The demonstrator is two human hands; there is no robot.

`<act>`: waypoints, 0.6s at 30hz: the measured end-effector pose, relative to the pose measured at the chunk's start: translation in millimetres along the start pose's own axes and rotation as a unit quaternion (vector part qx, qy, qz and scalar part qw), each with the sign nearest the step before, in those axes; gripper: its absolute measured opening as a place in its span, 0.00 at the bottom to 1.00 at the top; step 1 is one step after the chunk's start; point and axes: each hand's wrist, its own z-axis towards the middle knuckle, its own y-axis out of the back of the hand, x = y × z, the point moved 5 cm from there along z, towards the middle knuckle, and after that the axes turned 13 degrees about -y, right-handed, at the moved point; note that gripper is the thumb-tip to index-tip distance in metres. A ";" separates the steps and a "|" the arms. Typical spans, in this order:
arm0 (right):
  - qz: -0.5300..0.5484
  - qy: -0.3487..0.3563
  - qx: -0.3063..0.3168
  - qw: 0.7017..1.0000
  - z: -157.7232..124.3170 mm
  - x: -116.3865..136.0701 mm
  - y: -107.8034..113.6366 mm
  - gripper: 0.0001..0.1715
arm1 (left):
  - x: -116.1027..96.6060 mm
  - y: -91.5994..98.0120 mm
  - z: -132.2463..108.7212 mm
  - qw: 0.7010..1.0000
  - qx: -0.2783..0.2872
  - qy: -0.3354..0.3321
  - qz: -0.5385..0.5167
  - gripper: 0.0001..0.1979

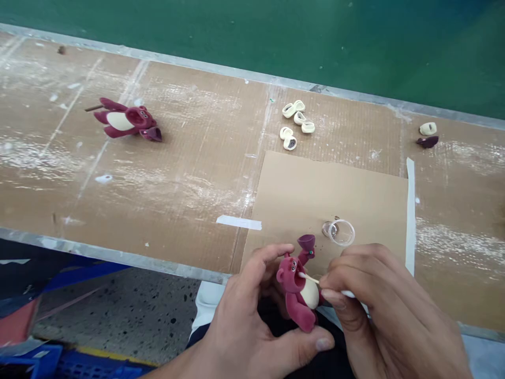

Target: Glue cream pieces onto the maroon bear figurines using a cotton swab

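Observation:
My left hand (252, 316) grips a small magenta flocked bear figure (299, 289) with a cream belly, held upright just in front of the table edge. My right hand (379, 305) pinches a thin cotton swab (310, 277) whose tip touches the bear's face. The bear's raised arm carries a purple cup shape (306, 242). A second, similar bear (127, 122) lies on its back at the far left of the table.
The cardboard-covered table (177, 173) has a loose cardboard sheet (335, 189) under my hands. A small clear plastic cup (341, 232) lies on it. Several cream ring-shaped parts (296, 120) sit at the back; one cream piece (428, 128) and a purple piece (427, 141) lie far right.

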 end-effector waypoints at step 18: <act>0.040 0.003 -0.002 0.999 8.5 -6.4 -1.7 0.09 | -4.6 8.2 4.6 0.988 -0.001 -0.069 0.138 0.41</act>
